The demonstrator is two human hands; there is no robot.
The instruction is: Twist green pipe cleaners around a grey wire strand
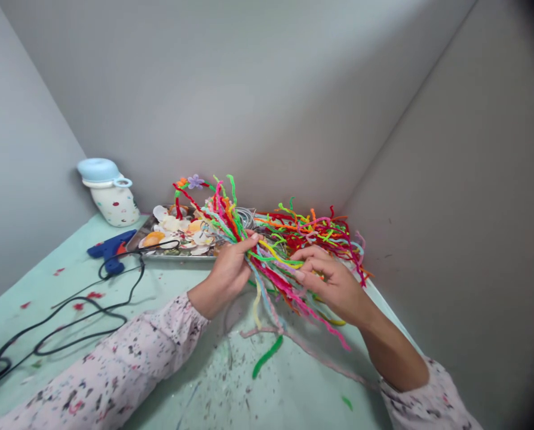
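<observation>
A thick bundle of multicoloured pipe cleaners [285, 279] hangs above the table. My left hand [233, 266] is closed round its middle, the thumb on top. At the right, my right hand [327, 280] has its fingers bent around a few green, yellow and lilac strands of the same bundle. Behind it lies a second heap of pipe cleaners [325, 230], mostly red, orange and green. One loose green piece [267, 357] and a long greyish-pink strand [316, 353] rest on the table below the bundle.
A metal tray [181, 261] of shells stands behind my left hand. Left of it are a blue glue gun [110, 251] with a looping black cord [76, 337] and a white bottle [114, 203] with a blue lid. Grey walls close off the pale green table [172, 412].
</observation>
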